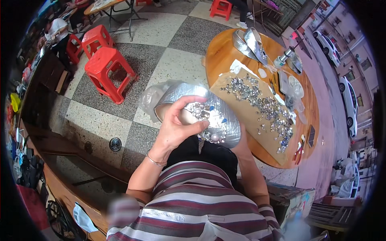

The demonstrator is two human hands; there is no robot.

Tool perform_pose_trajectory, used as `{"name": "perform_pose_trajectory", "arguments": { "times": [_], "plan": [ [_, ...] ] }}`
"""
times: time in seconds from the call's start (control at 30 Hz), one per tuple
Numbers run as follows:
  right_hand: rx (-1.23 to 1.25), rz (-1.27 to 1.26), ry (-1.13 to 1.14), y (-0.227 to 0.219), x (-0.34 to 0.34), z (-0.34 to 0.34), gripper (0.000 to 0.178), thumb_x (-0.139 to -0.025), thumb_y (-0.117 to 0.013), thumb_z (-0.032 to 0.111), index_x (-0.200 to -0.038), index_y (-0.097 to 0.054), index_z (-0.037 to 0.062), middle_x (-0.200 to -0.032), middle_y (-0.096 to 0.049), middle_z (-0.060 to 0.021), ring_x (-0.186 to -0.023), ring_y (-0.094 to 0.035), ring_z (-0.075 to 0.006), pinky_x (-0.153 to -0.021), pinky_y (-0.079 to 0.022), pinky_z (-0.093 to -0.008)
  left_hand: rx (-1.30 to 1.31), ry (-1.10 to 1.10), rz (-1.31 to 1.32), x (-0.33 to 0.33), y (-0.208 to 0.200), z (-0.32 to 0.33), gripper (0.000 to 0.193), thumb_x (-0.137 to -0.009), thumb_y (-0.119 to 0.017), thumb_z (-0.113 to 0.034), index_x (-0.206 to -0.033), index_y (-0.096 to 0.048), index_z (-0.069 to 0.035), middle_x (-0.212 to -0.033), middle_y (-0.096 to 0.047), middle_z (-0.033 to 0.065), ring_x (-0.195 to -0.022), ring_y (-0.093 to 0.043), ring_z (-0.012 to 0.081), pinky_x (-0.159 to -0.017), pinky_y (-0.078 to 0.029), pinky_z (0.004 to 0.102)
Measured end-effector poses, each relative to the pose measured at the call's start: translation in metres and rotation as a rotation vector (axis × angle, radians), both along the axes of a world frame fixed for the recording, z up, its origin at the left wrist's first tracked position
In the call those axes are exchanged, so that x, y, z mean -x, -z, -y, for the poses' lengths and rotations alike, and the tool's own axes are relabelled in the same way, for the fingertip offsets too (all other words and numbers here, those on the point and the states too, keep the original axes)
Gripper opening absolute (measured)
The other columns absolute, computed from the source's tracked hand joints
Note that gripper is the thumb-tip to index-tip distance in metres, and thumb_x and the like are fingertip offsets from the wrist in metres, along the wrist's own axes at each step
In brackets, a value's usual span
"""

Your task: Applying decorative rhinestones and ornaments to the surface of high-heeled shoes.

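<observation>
In front of my body is a hollow, rounded piece covered in silver tape point(177, 94), shoe-like in shape, with an open end at the left. A cluster of clear, blue and pearl-like rhinestones point(217, 127) sits on a pale patch of its surface. My left hand point(175, 124) grips the piece, its thumb and index finger curved over the stones. At the other side, my right hand point(242, 144) holds the piece from beneath, its fingers mostly hidden behind it. Crumpled clear plastic point(149, 98) hangs at the open end.
On the wooden table point(219, 48) at the right, loose rhinestones point(273, 108) lie on brown paper. Other silver-taped pieces point(253, 42), a pump bottle point(283, 57) and red-handled pliers point(298, 152) share the tabletop. Red stools point(108, 70) stand at left; a person point(57, 34) is beyond.
</observation>
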State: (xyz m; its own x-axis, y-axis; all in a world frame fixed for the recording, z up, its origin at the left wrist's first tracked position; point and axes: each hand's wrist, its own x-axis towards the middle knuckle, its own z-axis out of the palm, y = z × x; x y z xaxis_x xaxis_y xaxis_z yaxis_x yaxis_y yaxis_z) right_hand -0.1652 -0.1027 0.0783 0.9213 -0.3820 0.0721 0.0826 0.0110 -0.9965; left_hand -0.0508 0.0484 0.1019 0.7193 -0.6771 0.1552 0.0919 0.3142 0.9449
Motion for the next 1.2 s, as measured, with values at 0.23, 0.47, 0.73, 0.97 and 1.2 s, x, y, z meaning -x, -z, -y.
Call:
{"name": "perform_pose_trajectory", "arguments": {
  "times": [0.23, 0.47, 0.73, 0.97, 1.2],
  "plan": [
    [0.067, 0.049, -0.008, 0.007, 0.003, 0.002, 0.048, -0.063, -0.077, 0.01, -0.105, -0.058, -0.0015, -0.097, -0.064, -0.007, -0.087, -0.059, -0.0105, -0.076, -0.047, -0.0265, 0.004, 0.043, -0.092, 0.001, 0.001, 0.007, 0.044, -0.068, -0.07, 0.005, -0.11, -0.057, -0.003, -0.102, -0.055, 0.0017, -0.091, -0.053, 0.0083, -0.08, -0.044, 0.0211],
    [0.004, 0.018, 0.186, 0.034, 0.006, -0.003, 0.049, -0.062, -0.079, 0.012, -0.105, -0.058, -0.0013, -0.096, -0.064, -0.0077, -0.087, -0.06, -0.012, -0.077, -0.048, -0.0278, -0.058, 0.058, -0.06, 0.0, 0.002, 0.009, 0.046, -0.067, -0.07, 0.006, -0.11, -0.057, -0.002, -0.101, -0.056, 0.0019, -0.091, -0.053, 0.0082, -0.08, -0.044, 0.0217],
    [-0.033, 0.112, 0.055, 0.036, 0.003, 0.006, 0.049, -0.062, -0.079, 0.01, -0.105, -0.057, -0.0012, -0.097, -0.064, -0.0072, -0.087, -0.061, -0.0123, -0.076, -0.049, -0.0277, -0.07, 0.081, -0.1, 0.004, -0.002, 0.008, 0.047, -0.065, -0.071, 0.007, -0.11, -0.056, -0.001, -0.103, -0.054, 0.0021, -0.09, -0.054, 0.0092, -0.08, -0.045, 0.0222],
    [-0.107, 0.081, -0.053, 0.037, 0.005, 0.011, 0.046, -0.07, -0.073, 0.005, -0.111, -0.056, -0.002, -0.101, -0.063, -0.0073, -0.088, -0.061, -0.0129, -0.075, -0.05, -0.0273, -0.033, 0.072, -0.068, 0.005, -0.006, 0.008, 0.048, -0.064, -0.071, 0.007, -0.109, -0.056, -0.001, -0.103, -0.054, 0.0024, -0.09, -0.053, 0.0089, -0.079, -0.045, 0.0218],
    [-0.508, -0.022, -0.063, 0.04, 0.006, 0.013, 0.037, -0.078, -0.062, 0.0, -0.114, -0.054, -0.0043, -0.103, -0.062, -0.0093, -0.089, -0.061, -0.0134, -0.075, -0.052, -0.027, -0.022, 0.131, -0.166, 0.004, -0.007, 0.006, 0.049, -0.063, -0.071, 0.008, -0.108, -0.055, -0.001, -0.102, -0.054, 0.0023, -0.089, -0.054, 0.009, -0.079, -0.045, 0.022]
  ]
}}
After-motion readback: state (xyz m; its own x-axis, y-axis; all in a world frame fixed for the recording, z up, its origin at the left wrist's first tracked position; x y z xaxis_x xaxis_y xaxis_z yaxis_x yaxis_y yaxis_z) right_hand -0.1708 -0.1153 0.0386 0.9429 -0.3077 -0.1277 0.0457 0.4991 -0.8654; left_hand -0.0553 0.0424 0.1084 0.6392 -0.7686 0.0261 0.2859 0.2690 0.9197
